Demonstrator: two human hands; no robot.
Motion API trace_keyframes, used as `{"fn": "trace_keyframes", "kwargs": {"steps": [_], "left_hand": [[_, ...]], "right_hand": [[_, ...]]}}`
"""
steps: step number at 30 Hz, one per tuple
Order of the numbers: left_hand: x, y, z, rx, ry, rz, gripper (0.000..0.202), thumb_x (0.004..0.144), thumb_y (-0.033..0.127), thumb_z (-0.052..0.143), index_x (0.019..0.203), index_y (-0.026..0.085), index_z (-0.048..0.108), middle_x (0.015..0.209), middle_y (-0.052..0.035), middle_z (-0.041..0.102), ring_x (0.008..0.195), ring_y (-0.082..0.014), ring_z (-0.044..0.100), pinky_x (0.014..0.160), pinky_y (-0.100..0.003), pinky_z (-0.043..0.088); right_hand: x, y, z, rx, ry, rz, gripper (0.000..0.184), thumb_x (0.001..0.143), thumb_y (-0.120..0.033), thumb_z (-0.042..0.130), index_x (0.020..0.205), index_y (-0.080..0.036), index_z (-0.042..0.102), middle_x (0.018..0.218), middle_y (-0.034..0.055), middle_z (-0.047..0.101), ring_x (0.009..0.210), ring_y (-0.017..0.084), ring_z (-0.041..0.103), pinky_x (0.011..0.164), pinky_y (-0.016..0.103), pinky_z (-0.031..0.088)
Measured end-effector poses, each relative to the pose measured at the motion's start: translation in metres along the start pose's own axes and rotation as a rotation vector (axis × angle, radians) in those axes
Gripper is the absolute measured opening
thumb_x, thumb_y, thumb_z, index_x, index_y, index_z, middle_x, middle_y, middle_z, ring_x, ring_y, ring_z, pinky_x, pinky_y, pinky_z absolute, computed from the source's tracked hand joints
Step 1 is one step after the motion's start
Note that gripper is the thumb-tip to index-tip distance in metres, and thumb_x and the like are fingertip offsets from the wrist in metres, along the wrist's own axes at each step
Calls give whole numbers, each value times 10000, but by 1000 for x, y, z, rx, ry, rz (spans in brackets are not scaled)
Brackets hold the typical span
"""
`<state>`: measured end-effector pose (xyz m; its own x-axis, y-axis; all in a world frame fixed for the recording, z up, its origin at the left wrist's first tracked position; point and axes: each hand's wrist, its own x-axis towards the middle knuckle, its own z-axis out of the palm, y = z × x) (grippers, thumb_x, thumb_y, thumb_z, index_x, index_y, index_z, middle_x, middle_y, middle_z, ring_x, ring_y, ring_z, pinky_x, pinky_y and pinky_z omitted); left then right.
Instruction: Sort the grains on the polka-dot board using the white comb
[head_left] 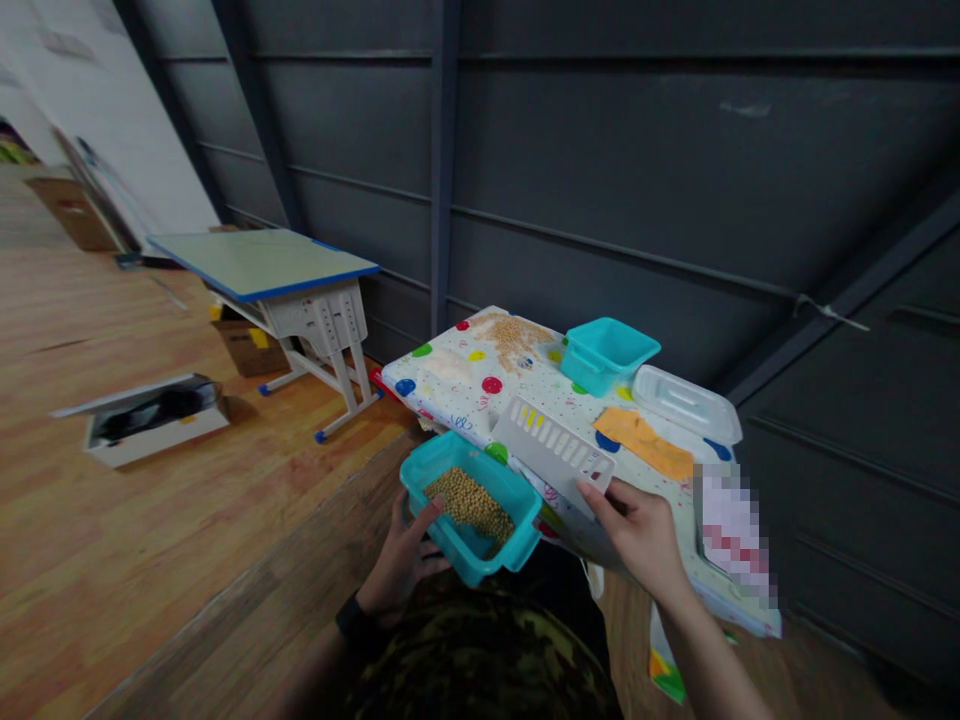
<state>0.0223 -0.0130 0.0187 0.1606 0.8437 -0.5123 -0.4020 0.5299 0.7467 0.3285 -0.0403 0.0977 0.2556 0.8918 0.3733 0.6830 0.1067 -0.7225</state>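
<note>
My left hand (409, 545) grips a teal plastic container (442, 450) by its near left side, thumb over the rim. Yellowish beans (472, 503), which look like soybeans, cover part of its bottom. The container is held tilted at the near edge of the table, in front of my body. Between the thumb and fingers of my right hand (637, 520) is the right end of a white slotted plastic piece (551, 445), perhaps a small basket or rack. It hangs over the table edge, just beyond the container.
On the spotted tablecloth (450, 400) lie loose beans (510, 335), a second teal container (600, 355), a see-through lid (686, 403), an orange cloth (645, 440) and a blurred-out item (731, 540). A desk (270, 262) and an open white box (161, 430) stand left. A dark wall (600, 150) rises behind.
</note>
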Motion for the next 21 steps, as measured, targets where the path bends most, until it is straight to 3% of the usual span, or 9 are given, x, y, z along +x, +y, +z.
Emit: {"fn": "trace_keyframes", "kwargs": {"steps": [3, 7, 10, 14, 21], "left_hand": [[-1, 2, 1, 6, 6, -5, 1049, 883, 605, 948, 1686, 384, 310, 1609, -204, 690, 930, -300, 887, 738, -396, 717], [-2, 2, 1, -1, 7, -8, 1042, 880, 600, 955, 1680, 376, 327, 1565, -204, 716, 973, -311, 890, 855, -466, 732], [0, 1, 0, -10, 14, -7, 1031, 872, 604, 960, 1674, 385, 349, 1579, -206, 703, 997, -323, 891, 894, -511, 731], [2, -1, -1, -20, 11, 5, 1032, 868, 611, 961, 1674, 404, 351, 1620, -206, 680, 986, -319, 891, 871, -498, 740], [3, -2, -3, -7, -4, 2, 1015, 892, 609, 941, 1678, 385, 337, 1599, -221, 685, 986, -331, 895, 885, -514, 736]], "right_hand": [[8, 6, -1, 33, 79, 13, 639, 944, -774, 693, 642, -213, 731, 578, 20, 643, 557, 194, 552, 543, 302, 421], [35, 15, 5, -23, 167, 31, 608, 946, -761, 652, 744, -207, 801, 647, 67, 740, 591, 228, 598, 571, 325, 441], [55, 18, 12, -58, 152, 22, 632, 942, -783, 616, 682, -221, 744, 602, 67, 708, 569, 225, 584, 568, 329, 409], [67, 23, 18, -63, 118, 3, 711, 913, -866, 595, 540, -262, 561, 491, 25, 572, 513, 185, 495, 548, 321, 340], [55, 36, 8, 39, 37, 48, 645, 886, -800, 689, 641, -204, 725, 599, 40, 652, 594, 196, 530, 556, 315, 384]]}}
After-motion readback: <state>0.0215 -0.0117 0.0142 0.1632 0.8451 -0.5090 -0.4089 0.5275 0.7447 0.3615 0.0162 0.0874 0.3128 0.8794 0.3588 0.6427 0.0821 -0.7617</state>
